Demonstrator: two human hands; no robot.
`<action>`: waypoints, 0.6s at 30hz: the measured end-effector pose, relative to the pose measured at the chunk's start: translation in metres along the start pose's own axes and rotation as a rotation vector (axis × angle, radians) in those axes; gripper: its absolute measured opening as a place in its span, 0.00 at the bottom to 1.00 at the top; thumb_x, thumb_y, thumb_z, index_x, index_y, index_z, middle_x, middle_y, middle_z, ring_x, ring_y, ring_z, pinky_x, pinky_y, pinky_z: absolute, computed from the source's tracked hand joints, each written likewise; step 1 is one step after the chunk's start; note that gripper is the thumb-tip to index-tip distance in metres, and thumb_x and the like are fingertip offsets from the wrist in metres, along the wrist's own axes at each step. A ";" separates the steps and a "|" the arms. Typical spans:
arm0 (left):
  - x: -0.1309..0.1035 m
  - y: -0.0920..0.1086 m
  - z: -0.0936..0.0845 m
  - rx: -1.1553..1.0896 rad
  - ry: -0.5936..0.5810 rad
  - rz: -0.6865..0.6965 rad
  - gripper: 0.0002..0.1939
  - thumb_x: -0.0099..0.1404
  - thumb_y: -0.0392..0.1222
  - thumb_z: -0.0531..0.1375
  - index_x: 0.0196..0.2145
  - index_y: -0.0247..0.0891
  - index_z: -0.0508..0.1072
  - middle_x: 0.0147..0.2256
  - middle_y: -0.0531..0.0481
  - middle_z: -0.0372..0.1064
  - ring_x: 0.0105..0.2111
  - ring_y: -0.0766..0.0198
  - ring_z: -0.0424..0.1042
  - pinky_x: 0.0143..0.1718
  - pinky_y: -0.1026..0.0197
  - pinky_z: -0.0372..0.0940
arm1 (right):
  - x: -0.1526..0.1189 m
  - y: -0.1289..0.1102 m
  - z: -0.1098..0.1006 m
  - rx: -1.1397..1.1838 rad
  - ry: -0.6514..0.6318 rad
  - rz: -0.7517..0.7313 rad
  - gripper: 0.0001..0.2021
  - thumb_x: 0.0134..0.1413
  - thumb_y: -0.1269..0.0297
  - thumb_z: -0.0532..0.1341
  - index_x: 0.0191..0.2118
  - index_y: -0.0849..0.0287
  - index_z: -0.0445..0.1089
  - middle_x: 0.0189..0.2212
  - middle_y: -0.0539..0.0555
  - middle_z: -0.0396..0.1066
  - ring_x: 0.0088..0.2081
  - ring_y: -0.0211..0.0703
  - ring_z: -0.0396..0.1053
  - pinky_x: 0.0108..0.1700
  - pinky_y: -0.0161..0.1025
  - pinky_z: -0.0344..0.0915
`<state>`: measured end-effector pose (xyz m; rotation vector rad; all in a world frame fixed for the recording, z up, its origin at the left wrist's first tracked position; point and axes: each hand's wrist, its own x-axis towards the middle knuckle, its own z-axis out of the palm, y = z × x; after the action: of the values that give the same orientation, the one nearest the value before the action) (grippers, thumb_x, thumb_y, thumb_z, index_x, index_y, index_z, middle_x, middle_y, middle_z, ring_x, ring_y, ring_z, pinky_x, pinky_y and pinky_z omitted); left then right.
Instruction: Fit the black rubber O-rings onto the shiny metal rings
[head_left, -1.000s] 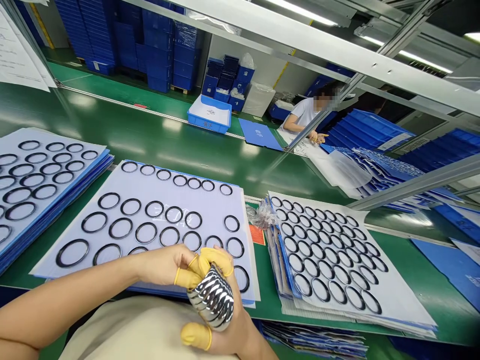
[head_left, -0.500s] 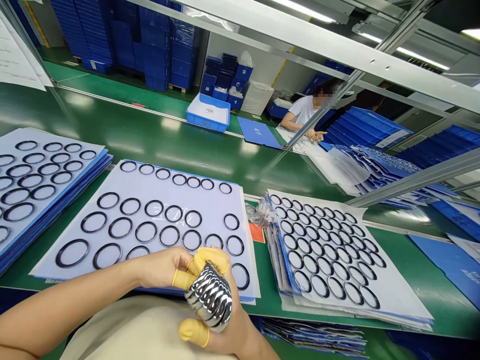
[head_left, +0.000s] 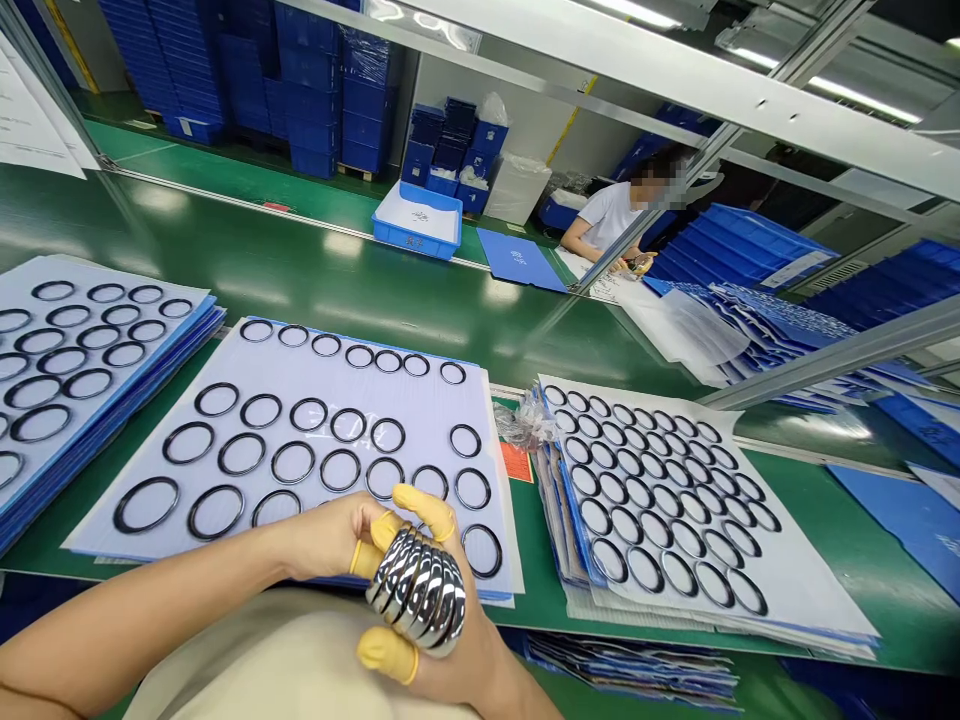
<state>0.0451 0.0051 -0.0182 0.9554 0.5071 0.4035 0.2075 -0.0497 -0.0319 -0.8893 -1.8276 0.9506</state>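
A stack of shiny chrome rings [head_left: 420,590] sits in front of my body at the lower middle. My right hand [head_left: 469,650] is closed around the stack from below and the right, its thumb in a yellow finger cot along the near side. From the left, my left hand [head_left: 337,535] reaches to the far end of the stack, its yellow-covered fingers closed against it and partly hidden. Just beyond both hands lies a white sheet [head_left: 360,380] with dark-edged rings [head_left: 340,469] in loose rows.
Layered sheets with more rings [head_left: 60,361] lie at the left. Another ring-covered stack [head_left: 795,600] stands to the right, beside crumpled clear plastic [head_left: 525,425]. A blue bin [head_left: 418,240] sits across the green table; a co-worker [head_left: 607,220] sits beyond a metal post.
The ring stack has turned slightly in my hands, and the yellow-covered fingers above it have shifted. Across the table, the co-worker's hands have moved a little.
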 end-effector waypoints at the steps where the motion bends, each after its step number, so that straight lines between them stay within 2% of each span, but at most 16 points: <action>1: 0.000 -0.001 0.000 -0.004 0.007 0.000 0.14 0.47 0.43 0.72 0.18 0.32 0.72 0.19 0.56 0.63 0.22 0.70 0.57 0.30 0.67 0.60 | 0.000 0.000 0.000 0.011 -0.012 0.024 0.40 0.45 0.45 0.66 0.60 0.53 0.52 0.49 0.61 0.61 0.53 0.59 0.61 0.54 0.55 0.61; 4: 0.000 -0.004 -0.001 -0.014 0.040 -0.003 0.16 0.46 0.43 0.73 0.17 0.32 0.71 0.18 0.56 0.62 0.22 0.70 0.57 0.29 0.67 0.59 | 0.000 -0.001 0.002 0.044 -0.037 0.073 0.36 0.45 0.45 0.66 0.58 0.54 0.58 0.47 0.60 0.65 0.55 0.59 0.61 0.56 0.54 0.61; 8: -0.001 -0.006 -0.003 -0.031 0.117 0.006 0.15 0.45 0.41 0.73 0.16 0.31 0.71 0.19 0.55 0.64 0.22 0.70 0.58 0.27 0.67 0.57 | 0.005 -0.001 0.004 0.163 -0.052 0.055 0.35 0.50 0.43 0.62 0.59 0.57 0.57 0.44 0.59 0.70 0.51 0.54 0.67 0.58 0.52 0.60; 13: -0.001 -0.012 -0.003 -0.101 0.194 0.021 0.15 0.43 0.40 0.73 0.15 0.32 0.71 0.19 0.55 0.64 0.23 0.69 0.60 0.28 0.67 0.57 | 0.006 0.003 0.006 0.255 -0.078 0.060 0.25 0.53 0.44 0.60 0.51 0.55 0.67 0.46 0.59 0.72 0.51 0.53 0.68 0.58 0.52 0.60; 15: -0.001 -0.015 -0.003 -0.131 0.204 0.021 0.13 0.43 0.39 0.72 0.14 0.33 0.71 0.19 0.55 0.64 0.23 0.69 0.60 0.28 0.67 0.58 | 0.005 0.005 0.006 0.273 -0.088 0.081 0.27 0.52 0.44 0.61 0.53 0.56 0.66 0.47 0.60 0.72 0.52 0.54 0.67 0.59 0.52 0.59; 18: 0.000 -0.021 -0.003 -0.171 0.221 0.021 0.11 0.43 0.37 0.71 0.15 0.32 0.73 0.19 0.55 0.65 0.23 0.69 0.60 0.30 0.67 0.58 | 0.004 0.006 0.007 0.285 -0.071 0.115 0.35 0.51 0.45 0.63 0.60 0.59 0.57 0.50 0.63 0.70 0.54 0.54 0.67 0.59 0.52 0.59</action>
<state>0.0457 -0.0036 -0.0373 0.7558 0.6523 0.5664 0.2014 -0.0452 -0.0383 -0.7965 -1.6588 1.2931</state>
